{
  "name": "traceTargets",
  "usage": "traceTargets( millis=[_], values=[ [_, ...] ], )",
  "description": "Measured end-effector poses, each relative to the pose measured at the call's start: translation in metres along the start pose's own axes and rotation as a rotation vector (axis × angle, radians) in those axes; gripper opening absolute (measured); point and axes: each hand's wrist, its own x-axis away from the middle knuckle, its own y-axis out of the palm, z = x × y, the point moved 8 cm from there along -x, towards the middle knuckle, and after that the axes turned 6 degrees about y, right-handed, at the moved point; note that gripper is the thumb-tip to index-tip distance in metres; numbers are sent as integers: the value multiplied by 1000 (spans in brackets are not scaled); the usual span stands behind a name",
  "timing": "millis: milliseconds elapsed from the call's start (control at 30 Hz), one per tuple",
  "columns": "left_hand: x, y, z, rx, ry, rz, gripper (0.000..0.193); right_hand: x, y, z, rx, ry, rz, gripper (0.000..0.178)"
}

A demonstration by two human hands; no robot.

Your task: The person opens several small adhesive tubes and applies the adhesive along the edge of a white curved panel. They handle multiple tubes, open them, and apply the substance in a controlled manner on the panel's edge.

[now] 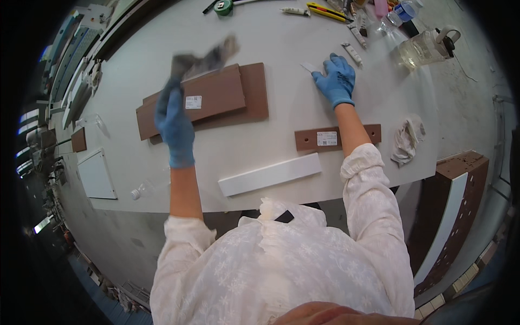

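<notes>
My left hand (174, 127), in a blue glove, is raised over a stack of brown panels. It grips a grey, stained cloth (208, 58), which is smeared by motion. Beneath lies the upper brown panel (219, 92) with a white label, overlapping a second brown panel (257, 92). My right hand (337, 81), also gloved in blue, is low over the white table near a white tube (352, 54). A small pale flat blade (309, 66) sticks out between its thumb and forefinger; the rest is hidden by the hand.
A short brown strip (303, 140) lies under my right forearm, a white board (271, 174) nearer me. A crumpled rag (407, 142) is at the right edge. At the far right are a jug (420, 50), a bottle (403, 12) and a yellow cutter (327, 12); a tape measure (222, 7) is farther left.
</notes>
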Motion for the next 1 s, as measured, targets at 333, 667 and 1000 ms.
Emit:
traceTargets(
  millis=[333,667,1000],
  values=[
    [176,-80,-75,-111,-337,201,33,-13,7,-16,244,149,-317,32],
    [127,-9,-35,387,-169,162,24,15,-39,-67,-182,124,-270,27],
    [103,35,60,364,21,-238,29,168,-99,-241,-1662,286,-685,27]
  ],
)
